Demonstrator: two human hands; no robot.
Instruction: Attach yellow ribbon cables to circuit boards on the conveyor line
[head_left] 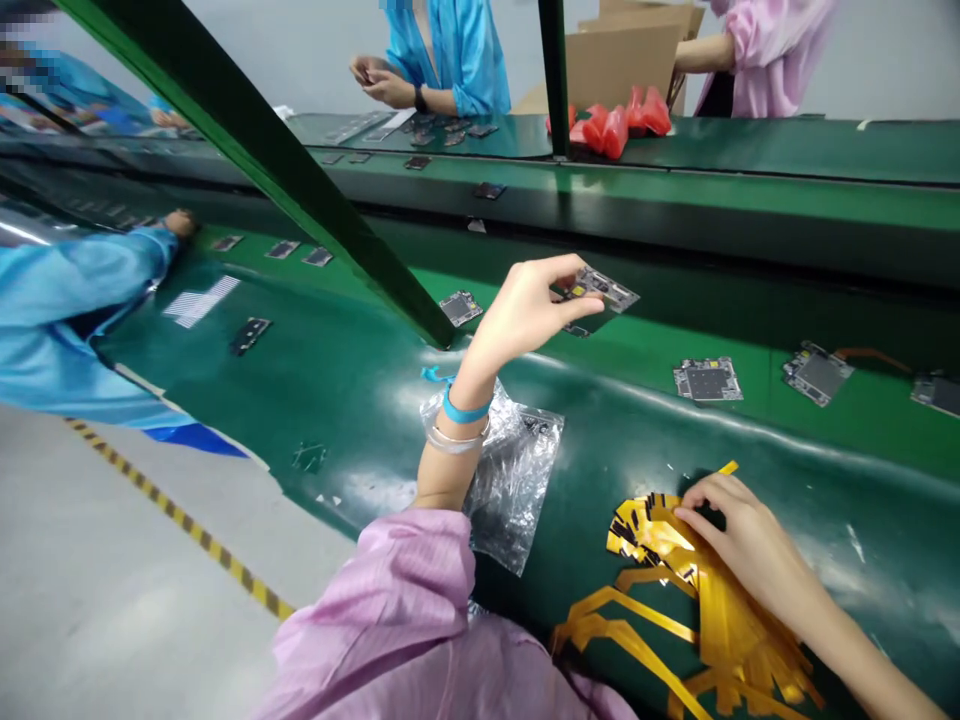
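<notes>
My left hand (525, 310), reaching forward over the green belt, pinches a circuit board (616, 292) by its near edge between thumb and fingers. The board is tilted and off the belt. My right hand (739, 530) is at a heap of orange flex cables (731, 620) on the near bench, its thumb and forefinger closed at the top of the heap on a flex cable; the exact piece is partly hidden. Past my left hand lies a circuit board (460, 307). Further right on the belt are another board (707, 379) and one with an orange cable attached (817, 373).
A clear plastic bag (517, 480) lies under my left forearm. A green slanted post (300, 180) stands to the left. Co-workers in blue (67, 300) and pink sleeves (780, 50) work nearby. Red plastic bags (615, 125) and a cardboard box (622, 65) are across the line.
</notes>
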